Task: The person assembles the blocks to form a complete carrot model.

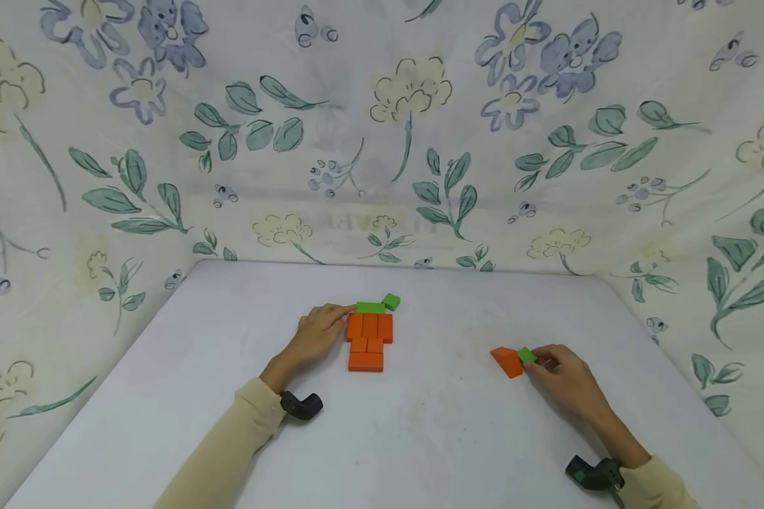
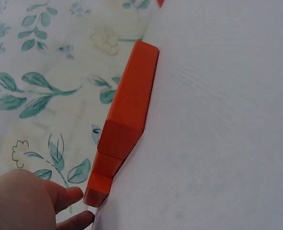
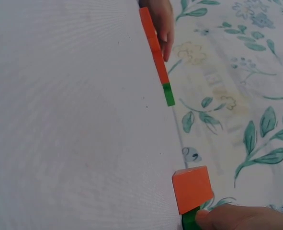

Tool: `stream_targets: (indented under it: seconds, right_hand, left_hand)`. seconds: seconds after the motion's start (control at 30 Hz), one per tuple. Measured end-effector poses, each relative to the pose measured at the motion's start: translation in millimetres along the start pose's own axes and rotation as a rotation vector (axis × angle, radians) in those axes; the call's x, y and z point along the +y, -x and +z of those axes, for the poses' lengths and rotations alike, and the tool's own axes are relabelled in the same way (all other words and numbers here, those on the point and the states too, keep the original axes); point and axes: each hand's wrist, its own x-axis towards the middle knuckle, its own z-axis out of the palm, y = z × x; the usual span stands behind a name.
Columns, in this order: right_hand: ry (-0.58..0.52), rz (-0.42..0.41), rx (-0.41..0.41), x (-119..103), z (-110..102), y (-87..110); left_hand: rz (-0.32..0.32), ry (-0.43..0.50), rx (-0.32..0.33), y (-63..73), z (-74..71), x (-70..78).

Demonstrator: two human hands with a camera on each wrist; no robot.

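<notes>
Orange blocks (image 1: 366, 362) lie together as a flat figure in the head view. A green rectangular block (image 1: 371, 307) sits along its top edge, and a tilted green cube (image 1: 391, 302) is at that block's right end. My left hand (image 1: 319, 331) is at the figure's left side, its extended fingertips right at the green block's left end. On the right, my right hand (image 1: 565, 377) pinches another green cube (image 1: 526, 355) between thumb and fingers, beside an orange wedge-shaped block (image 1: 508, 363). The right wrist view shows the thumb (image 3: 210, 218) on this green cube.
All the blocks are on a white table (image 1: 433, 424). Flower-patterned cloth (image 1: 356, 141) rises behind the table and along its sides. Dark wrist cameras (image 1: 302, 406) sit on both wrists.
</notes>
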Motion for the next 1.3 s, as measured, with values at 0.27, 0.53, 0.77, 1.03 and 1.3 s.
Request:
stream_targets:
  seconds: [0.27,0.53,0.77,1.03,1.3]
  right_hand:
    - [0.001,0.021,-0.014,-2,1,0.8]
    - [-0.003,0.043,-0.014,-6,-5,-2.2]
    - [-0.031,0.0,0.08,-20,-15,-5.2]
    - [-0.104,-0.202,0.09,-82,-17,-34.6]
    - [-0.139,-0.418,-0.013,-150,3,-88.1]
  left_hand:
    - [0.006,-0.041,-0.005,-0.7,2.3,-1.3]
    - [0.014,0.042,-0.063,-1.3,-8.6,-8.0]
    - [-0.02,0.131,-0.137,3.9,-15.5,-15.4]
    - [0.027,0.108,-0.137,2.6,-18.7,-19.2]
    - [0.049,0.16,-0.128,3.8,-12.5,-18.4]
